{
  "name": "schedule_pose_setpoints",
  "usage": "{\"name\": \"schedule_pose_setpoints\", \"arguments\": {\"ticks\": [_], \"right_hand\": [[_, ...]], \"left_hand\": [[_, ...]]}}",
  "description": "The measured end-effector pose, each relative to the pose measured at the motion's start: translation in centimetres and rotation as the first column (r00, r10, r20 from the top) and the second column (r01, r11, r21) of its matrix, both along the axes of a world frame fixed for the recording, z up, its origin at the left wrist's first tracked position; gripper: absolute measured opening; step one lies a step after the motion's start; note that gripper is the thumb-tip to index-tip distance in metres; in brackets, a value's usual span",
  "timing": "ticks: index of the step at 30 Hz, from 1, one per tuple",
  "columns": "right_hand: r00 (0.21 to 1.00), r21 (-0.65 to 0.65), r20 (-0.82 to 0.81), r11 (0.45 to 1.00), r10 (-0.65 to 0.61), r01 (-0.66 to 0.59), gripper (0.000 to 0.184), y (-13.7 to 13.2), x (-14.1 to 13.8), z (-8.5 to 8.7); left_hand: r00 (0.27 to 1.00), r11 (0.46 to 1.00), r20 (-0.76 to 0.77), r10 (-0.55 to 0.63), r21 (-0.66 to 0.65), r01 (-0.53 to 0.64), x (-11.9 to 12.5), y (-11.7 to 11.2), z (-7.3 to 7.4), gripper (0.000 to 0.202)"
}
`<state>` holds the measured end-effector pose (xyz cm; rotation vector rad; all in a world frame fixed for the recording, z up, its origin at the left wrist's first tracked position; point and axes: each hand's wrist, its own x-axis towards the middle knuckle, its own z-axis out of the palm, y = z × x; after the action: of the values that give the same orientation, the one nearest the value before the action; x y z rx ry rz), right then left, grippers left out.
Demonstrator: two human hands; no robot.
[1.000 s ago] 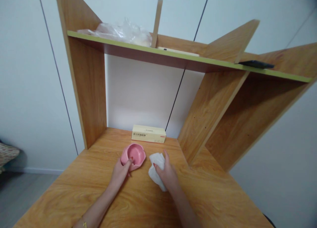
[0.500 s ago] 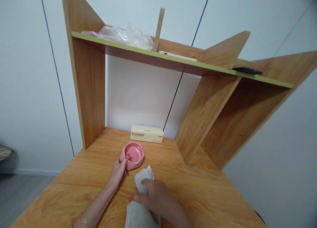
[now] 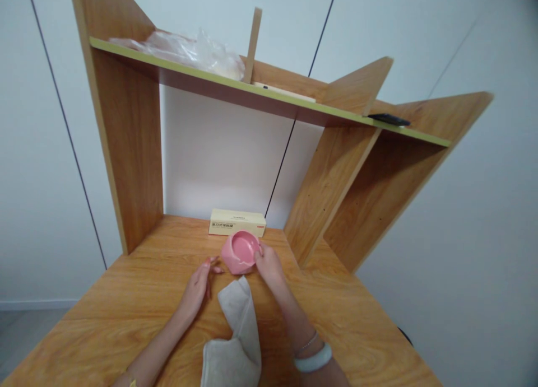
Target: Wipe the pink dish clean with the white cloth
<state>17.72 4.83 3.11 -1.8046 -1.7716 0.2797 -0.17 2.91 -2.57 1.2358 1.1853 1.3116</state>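
Note:
A pink faceted ashtray is tilted up at the back of the desk. My right hand grips its right rim, thumb on the inner edge and the other fingers partly hidden behind. Just left of the ashtray is my left hand, its fingers apart and holding nothing. A folded grey cloth lies between my forearms, touched by neither hand.
Behind the ashtray stands a cream cardboard box near the wall. Wooden side panels and a divider rise from the desk. Overhead, the shelf carries a clear plastic bag and a flat black object.
My right hand has let go of the cloth and taken the ashtray's right side. My left hand has released the ashtray, which is now tilted. The view has shifted slightly.

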Motion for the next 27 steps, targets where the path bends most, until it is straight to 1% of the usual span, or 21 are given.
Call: {"name": "schedule_pose_setpoints", "arguments": {"ticks": [2,4,7,9,11,14,16,17,18,19,20,21,23,25,27], "right_hand": [[0.994,-0.033,0.026,0.994,-0.105,0.105,0.034,0.1,3.1,0.2],[0.979,-0.070,0.063,0.977,-0.196,0.200,0.035,0.0,5.8,0.1],[0.957,-0.117,0.108,0.953,-0.268,0.280,0.034,-0.4,8.4,-0.8],[0.950,-0.144,0.126,0.942,-0.285,0.302,0.034,-0.5,9.2,-1.4],[0.948,-0.161,0.135,0.937,-0.290,0.310,0.035,-0.7,9.3,-1.7],[0.941,-0.143,0.142,0.935,-0.306,0.325,0.042,-1.7,8.5,-1.2],[0.951,-0.092,0.128,0.951,-0.282,0.294,0.048,-3.3,7.1,-0.6],[0.967,-0.052,0.105,0.970,-0.232,0.238,0.048,-4.5,6.1,-0.3],[0.990,-0.018,0.067,0.992,-0.123,0.125,0.045,-5.8,4.9,-0.1],[1.000,0.001,0.022,1.000,-0.013,0.013,0.042,-7.1,3.5,0.1],[0.993,-0.005,-0.018,0.993,0.116,-0.116,0.038,-8.4,2.0,0.2],[0.968,-0.030,-0.038,0.968,0.247,-0.248,0.034,-9.6,0.5,0.3],[0.908,-0.098,-0.017,0.903,0.419,-0.418,0.030,-11.2,-2.3,0.4],[0.829,-0.187,0.054,0.821,0.556,-0.539,0.026,-11.6,-4.2,0.6],[0.748,-0.275,0.111,0.744,0.654,-0.609,0.017,-11.2,-4.9,0.8]], "left_hand": [[0.998,0.999,-0.056,-0.030,0.024,0.031,-0.1,0.4,-0.3,0.059],[0.994,0.998,-0.101,-0.030,0.044,0.035,-0.1,0.8,-0.5,0.053],[0.992,0.998,-0.116,-0.039,0.052,0.045,-0.1,1.3,-0.7,0.040],[0.990,0.997,-0.128,-0.057,0.044,0.063,-0.1,1.3,-0.8,0.034],[0.987,0.996,-0.141,-0.075,0.035,0.080,-0.1,1.3,-1.0,0.032],[0.983,0.994,-0.159,-0.097,0.034,0.104,-0.2,1.2,-1.2,0.030],[0.978,0.992,-0.172,-0.115,0.038,0.123,-0.2,1.2,-1.2,0.029],[0.976,0.990,-0.180,-0.125,0.040,0.134,-0.2,1.2,-1.2,0.029],[0.973,0.989,-0.188,-0.134,0.041,0.144,-0.2,1.2,-1.2,0.028],[0.970,0.988,-0.196,-0.141,0.040,0.152,-0.2,1.2,-1.2,0.028],[0.968,0.987,-0.204,-0.147,0.039,0.158,-0.2,1.1,-1.2,0.028],[0.965,0.986,-0.212,-0.152,0.037,0.163,-0.2,1.1,-1.2,0.028],[0.961,0.985,-0.230,-0.156,0.034,0.168,-0.2,1.1,-1.2,0.028],[0.955,0.984,-0.248,-0.159,0.034,0.173,-0.3,1.0,-1.2,0.029],[0.950,0.983,-0.267,-0.163,0.039,0.180,-0.4,0.8,-1.1,0.031]]}}
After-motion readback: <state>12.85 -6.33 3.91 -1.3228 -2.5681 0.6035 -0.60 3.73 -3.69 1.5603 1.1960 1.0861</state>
